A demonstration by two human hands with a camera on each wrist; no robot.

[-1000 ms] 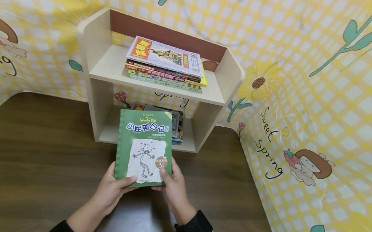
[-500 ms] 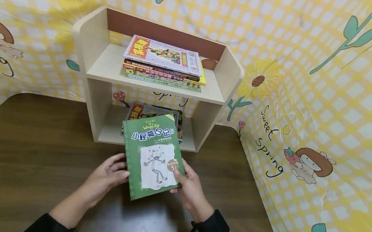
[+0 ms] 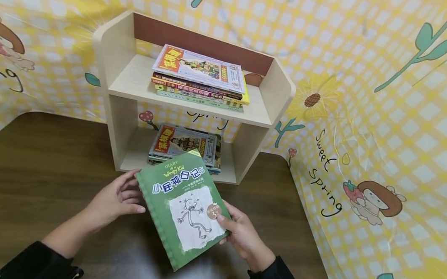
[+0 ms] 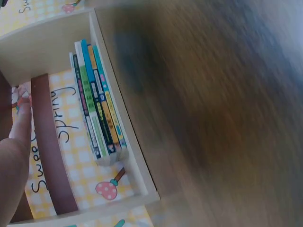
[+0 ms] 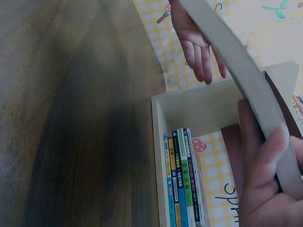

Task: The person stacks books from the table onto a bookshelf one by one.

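A green paperback book point(image 3: 155, 207), with a stick-figure drawing on its cover, is held tilted in front of the shelf. My right hand point(image 3: 246, 239) grips its lower right edge, thumb on the cover and fingers behind. Close by the book's upper left side, my left hand point(image 3: 114, 201) has its fingers loosely bent and holds nothing. The right wrist view shows the book's page edge point(image 5: 246, 71) between the thumb and fingers, with the left hand point(image 5: 196, 47) beyond it.
A two-tier wooden shelf point(image 3: 120, 109) stands against a yellow checked cloth point(image 3: 360, 134). One stack of books point(image 3: 200, 77) lies on its upper tier, another stack point(image 3: 166, 143) on the lower. Dark wood flooring point(image 3: 35, 188) spreads in front.
The left hand has let go of the book and moved left. In the right hand the book has turned counterclockwise and come lower and rightward, uncovering more of the lower stack.
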